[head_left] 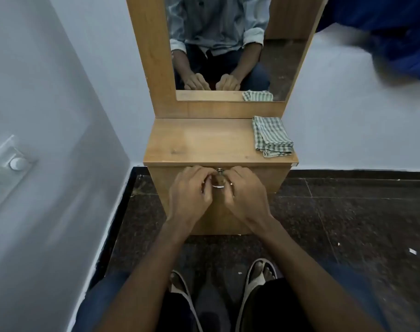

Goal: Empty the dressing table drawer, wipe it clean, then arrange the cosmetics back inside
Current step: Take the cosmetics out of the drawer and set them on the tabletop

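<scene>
Sandalled feet (259, 279) are planted on dark floor (348, 224) before the drawer (218, 212), still closed. Its metal handle (218, 185) is gripped by left hand (192, 192) and right hand (244, 195), fingers curled. A checked cloth (272, 136) is folded on the desk (204, 142) above, right, beside white wall.

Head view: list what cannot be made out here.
- Drawer contents: the front is shut, so no cosmetics show.
- Metal handle: mostly covered by the left hand and right hand.
- Blue fabric, upper right: blurred and cut by the edge.
- Wall fitting, left: blurred.
</scene>
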`<state>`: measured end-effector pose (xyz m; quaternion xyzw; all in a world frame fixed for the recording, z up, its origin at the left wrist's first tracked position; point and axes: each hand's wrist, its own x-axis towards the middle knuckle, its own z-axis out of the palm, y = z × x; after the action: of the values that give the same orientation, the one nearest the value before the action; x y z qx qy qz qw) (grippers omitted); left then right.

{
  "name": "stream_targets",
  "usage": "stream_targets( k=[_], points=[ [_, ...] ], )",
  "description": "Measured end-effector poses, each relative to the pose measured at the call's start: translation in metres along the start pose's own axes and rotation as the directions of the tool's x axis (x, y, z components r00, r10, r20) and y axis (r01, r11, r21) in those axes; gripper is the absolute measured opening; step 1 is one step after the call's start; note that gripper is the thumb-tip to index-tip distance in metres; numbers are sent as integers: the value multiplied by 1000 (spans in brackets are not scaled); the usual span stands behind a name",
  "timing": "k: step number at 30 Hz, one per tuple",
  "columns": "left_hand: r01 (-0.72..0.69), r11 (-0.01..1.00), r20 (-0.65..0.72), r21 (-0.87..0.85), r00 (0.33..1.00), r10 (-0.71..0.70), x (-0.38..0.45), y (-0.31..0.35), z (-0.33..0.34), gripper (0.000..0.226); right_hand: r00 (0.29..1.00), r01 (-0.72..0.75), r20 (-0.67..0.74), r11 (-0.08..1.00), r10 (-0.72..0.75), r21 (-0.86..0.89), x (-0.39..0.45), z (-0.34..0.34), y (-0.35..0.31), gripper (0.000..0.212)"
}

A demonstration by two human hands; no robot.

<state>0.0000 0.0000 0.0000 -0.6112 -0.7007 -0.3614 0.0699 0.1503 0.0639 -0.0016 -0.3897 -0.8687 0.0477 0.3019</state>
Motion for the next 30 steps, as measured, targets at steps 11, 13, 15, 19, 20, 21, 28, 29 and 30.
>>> stream_targets(
  k=[11,13,15,19,20,21,28,29,30],
  points=[
    [108,994,197,35,974,-112,9,0,-13,24,949,-45,310,997,61,-60,0,10,8,30],
    [78,995,200,60,976,-88,7,1,-14,24,954,-64,292,997,74,-46,1,8,7,29],
    [42,997,180,72,982,-55,3,3,-16,23,959,-80,270,997,83,-21,2,5,4,27],
    [-2,997,85,79,996,-5,-5,0,-20,20,966,-32,252,997,51,-77,-10,-6,-11,20],
    [-27,996,53,83,998,22,-7,0,-20,18,968,-28,244,995,50,-96,-14,-9,-15,20],
    [-68,995,17,78,998,67,-8,1,-19,15,973,-19,228,993,45,-117,-17,-12,-18,21],
    [-61,998,-52,29,997,62,0,13,-26,9,995,61,-78,993,-69,-105,-17,-29,-33,24],
    [-5,1000,-7,21,1000,5,1,10,-27,13,981,64,-176,991,-84,-114,-12,-31,-33,26],
    [50,999,34,1,998,-50,1,9,-30,16,963,55,-257,992,-83,-115,-6,-33,-33,27]
  ],
)
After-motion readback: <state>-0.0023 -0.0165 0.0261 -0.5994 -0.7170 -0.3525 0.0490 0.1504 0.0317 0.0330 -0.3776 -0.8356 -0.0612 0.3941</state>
